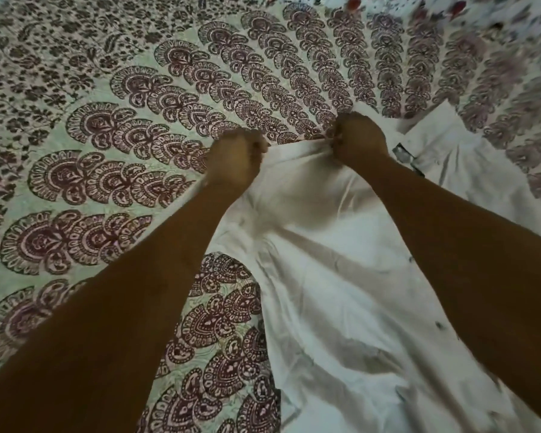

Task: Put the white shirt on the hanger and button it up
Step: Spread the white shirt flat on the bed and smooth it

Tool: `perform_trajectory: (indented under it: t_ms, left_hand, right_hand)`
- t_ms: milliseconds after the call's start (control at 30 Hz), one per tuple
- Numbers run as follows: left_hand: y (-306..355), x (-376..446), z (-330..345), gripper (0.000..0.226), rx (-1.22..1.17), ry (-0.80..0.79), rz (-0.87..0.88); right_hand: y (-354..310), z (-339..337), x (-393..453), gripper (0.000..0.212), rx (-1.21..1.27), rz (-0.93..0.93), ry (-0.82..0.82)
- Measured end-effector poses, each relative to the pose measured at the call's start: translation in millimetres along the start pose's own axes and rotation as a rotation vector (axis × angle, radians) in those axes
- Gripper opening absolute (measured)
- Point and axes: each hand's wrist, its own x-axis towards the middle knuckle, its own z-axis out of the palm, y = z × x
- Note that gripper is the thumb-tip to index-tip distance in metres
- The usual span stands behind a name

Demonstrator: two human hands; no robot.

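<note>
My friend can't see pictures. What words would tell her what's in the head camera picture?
Two bare hands, the left hand and the right hand, each grip the far edge of a white shirt spread on a bedsheet printed with dark red patterns. Both arms reach forward from the bottom of the picture. No hanger is clearly visible.

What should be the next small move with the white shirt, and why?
Probably lift the white shirt and shake it open. Both the left hand and the right hand grip its far edge, the shirt lies crumpled on the patterned bedsheet, and no hanger is in view.
</note>
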Motion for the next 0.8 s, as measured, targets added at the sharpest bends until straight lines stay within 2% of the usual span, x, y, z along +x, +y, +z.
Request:
perform_trajectory:
  t_ms: [100,233,300,400,467,533,600,667,700,800]
  left_hand:
    - [29,12,20,0.027,-0.087,-0.094,0.012]
    - [42,25,39,0.022,0.167,-0.129,0.018]
    - [42,28,44,0.025,0.257,-0.125,0.023]
    - [46,30,46,0.026,0.306,-0.102,0.019]
    - [53,33,43,0.027,0.373,-0.117,0.055]
    - [58,35,40,0.031,0.405,-0.166,0.076]
    - [57,39,37,0.029,0.382,-0.218,0.071]
    - [51,44,30,0.026,0.348,-0.194,0.053]
    - [48,49,24,0.027,0.327,-0.149,0.037]
    - [48,66,12,0.031,0.391,-0.019,0.068]
  right_hand:
    - [12,-5,2,0.031,-0.083,-0.004,0.067]
    - [23,-9,5,0.037,-0.201,0.06,0.284]
    - [29,-9,14,0.044,-0.089,0.226,0.308]
    - [49,-4,29,0.056,0.212,0.416,0.095]
    - [58,-3,33,0.046,0.362,0.402,-0.004]
    - [65,-4,34,0.03,0.511,0.369,-0.002]
    - [72,-8,34,0.027,0.769,0.356,-0.014]
    - [81,-15,39,0.022,0.984,0.362,-0.001]
    - [84,-19,42,0.024,1.018,0.339,0.023]
    - [86,-23,56,0.032,0.891,0.196,0.147]
